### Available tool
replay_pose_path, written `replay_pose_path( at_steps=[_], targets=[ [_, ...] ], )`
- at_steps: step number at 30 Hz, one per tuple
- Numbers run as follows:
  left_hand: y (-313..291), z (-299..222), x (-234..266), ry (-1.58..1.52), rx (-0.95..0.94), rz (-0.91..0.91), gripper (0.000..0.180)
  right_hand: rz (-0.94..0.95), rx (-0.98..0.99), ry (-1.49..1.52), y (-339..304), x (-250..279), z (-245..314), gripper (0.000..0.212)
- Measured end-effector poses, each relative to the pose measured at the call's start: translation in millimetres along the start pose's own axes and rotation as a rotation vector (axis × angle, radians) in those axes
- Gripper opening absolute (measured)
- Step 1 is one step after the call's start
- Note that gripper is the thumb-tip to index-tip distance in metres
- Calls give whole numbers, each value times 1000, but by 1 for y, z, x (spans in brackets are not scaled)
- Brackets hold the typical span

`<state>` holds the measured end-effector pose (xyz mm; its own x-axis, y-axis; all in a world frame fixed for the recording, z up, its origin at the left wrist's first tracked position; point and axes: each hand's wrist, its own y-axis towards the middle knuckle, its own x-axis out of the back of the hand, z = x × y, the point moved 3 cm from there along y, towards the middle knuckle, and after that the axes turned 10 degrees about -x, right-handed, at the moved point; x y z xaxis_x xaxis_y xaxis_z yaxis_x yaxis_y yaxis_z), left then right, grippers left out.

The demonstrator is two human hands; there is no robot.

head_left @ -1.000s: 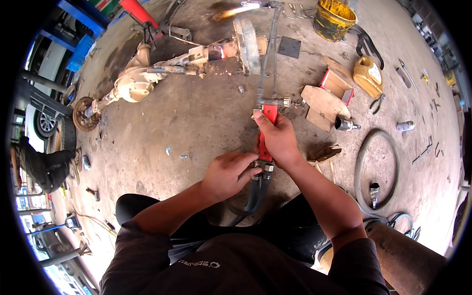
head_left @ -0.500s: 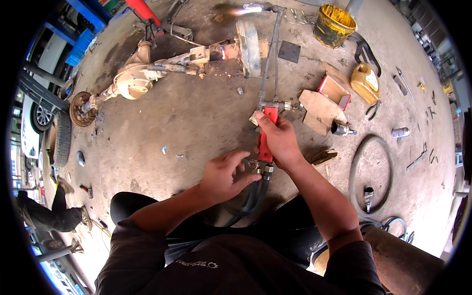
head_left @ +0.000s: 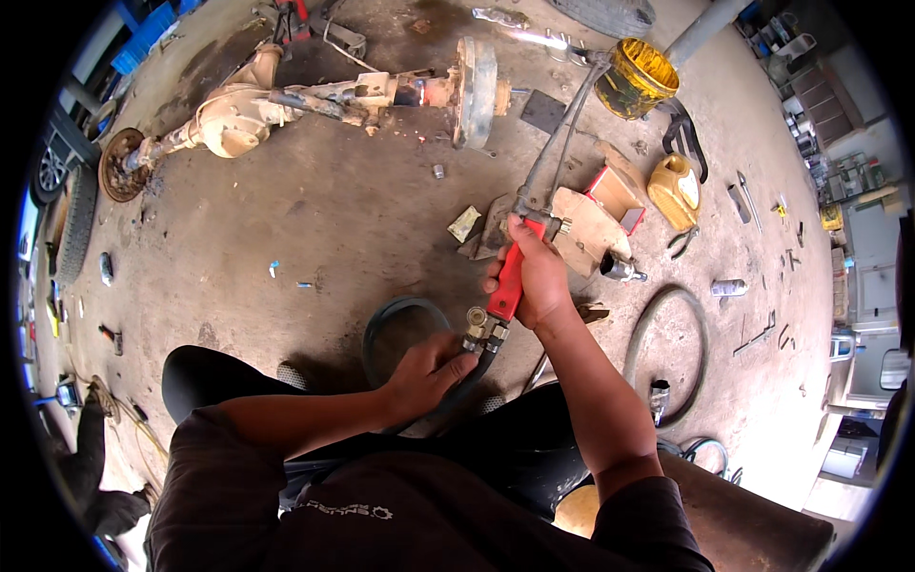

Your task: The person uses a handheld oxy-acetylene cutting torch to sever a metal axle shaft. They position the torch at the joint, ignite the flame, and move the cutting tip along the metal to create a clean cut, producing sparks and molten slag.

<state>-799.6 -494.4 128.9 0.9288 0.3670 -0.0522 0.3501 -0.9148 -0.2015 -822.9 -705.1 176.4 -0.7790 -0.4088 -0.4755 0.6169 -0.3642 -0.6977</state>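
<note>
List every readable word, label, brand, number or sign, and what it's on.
Dark short-sleeved shirt: pale lettering beside a gear emblem; wording not copied here.
Yellow plastic jug with pale label: too small to read.
Pale cylindrical can: any print too small to read.
Red-handled metal torch: no legible text.

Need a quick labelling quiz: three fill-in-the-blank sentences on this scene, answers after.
The torch handle is ____ in colour.
The ____ hand wraps around that handle.
In the picture, the axle lies to the ____ of the bucket.

Missing words: red; right; left.
</note>
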Motion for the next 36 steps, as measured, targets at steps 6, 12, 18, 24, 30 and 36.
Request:
replay_pose_path(
  at_steps=[6,12,18,24,30,36],
  targets=[
    [23,-56,24,466,-433,-190,46,-26,2,-51,-1,-3,-5,28],
    [32,-60,26,592,-610,-75,38,-53,24,-118,-3,-8,-3,30],
    [31,-58,22,592,-621,-85,35,-41,26,-148,0,-5,-5,31],
    [33,-57,20,566,-617,-92,36,-34,31,-144,6,0,-7,34],
    [35,-50,20,563,-568,-84,51,-31,39,-145,8,4,-5,34],
    [23,-36,16,386,-316,-56,67,-20,48,-161,3,0,-5,34]
  ],
)
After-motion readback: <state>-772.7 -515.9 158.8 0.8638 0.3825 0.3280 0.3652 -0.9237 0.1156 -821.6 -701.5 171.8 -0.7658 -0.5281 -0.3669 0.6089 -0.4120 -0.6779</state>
